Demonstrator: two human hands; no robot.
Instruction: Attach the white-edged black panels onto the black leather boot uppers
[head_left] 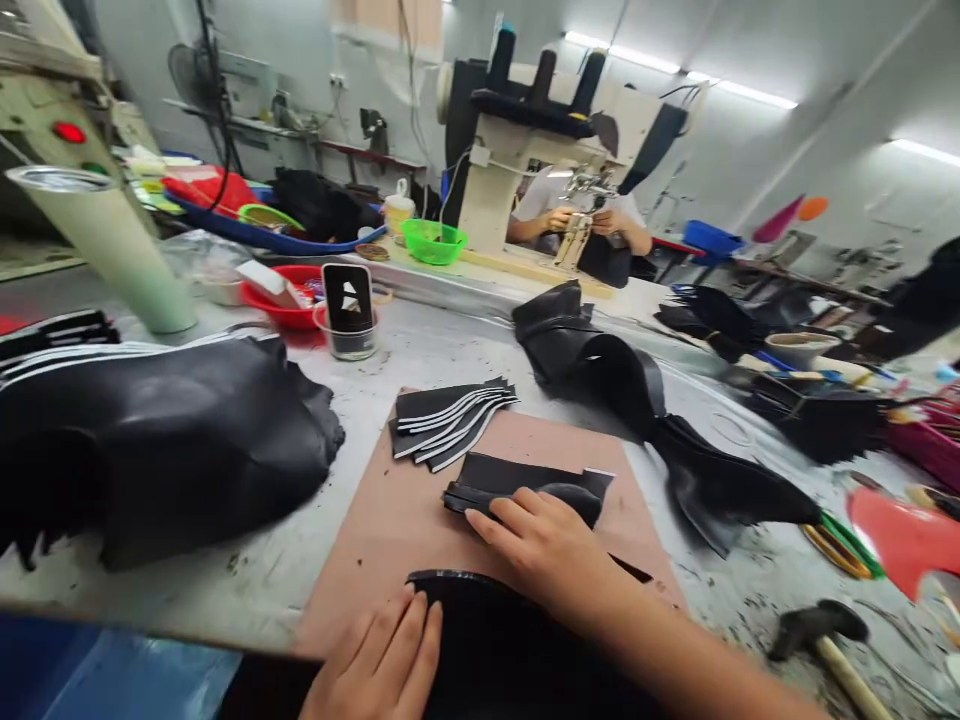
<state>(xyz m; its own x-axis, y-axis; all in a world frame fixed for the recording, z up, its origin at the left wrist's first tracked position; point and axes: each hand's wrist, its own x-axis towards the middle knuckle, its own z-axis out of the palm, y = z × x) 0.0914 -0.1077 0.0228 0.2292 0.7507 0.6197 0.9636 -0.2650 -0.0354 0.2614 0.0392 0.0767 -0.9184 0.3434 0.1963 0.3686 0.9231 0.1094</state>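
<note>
My left hand (381,655) lies flat, fingers stretched out, on the edge of a large black leather-like piece (495,640) at the front of the table; its thumb is hidden. My right hand (544,545) reaches across this piece, and its slightly spread, bent fingers rest on a folded black piece (574,497). Beneath that lies a flat black piece (517,470). Just beyond is a fanned stack of black pieces with white edges (450,415). All these lie on a pinkish-brown board (375,540).
Black stacked pieces lie left (202,430) and right (600,350). A hammer (821,625) is at front right. Behind stand a phone (349,297) in a clear cup, a red bowl (281,310), a green basket (433,242) and a sewing machine (487,190), where another person's hands (585,220) work.
</note>
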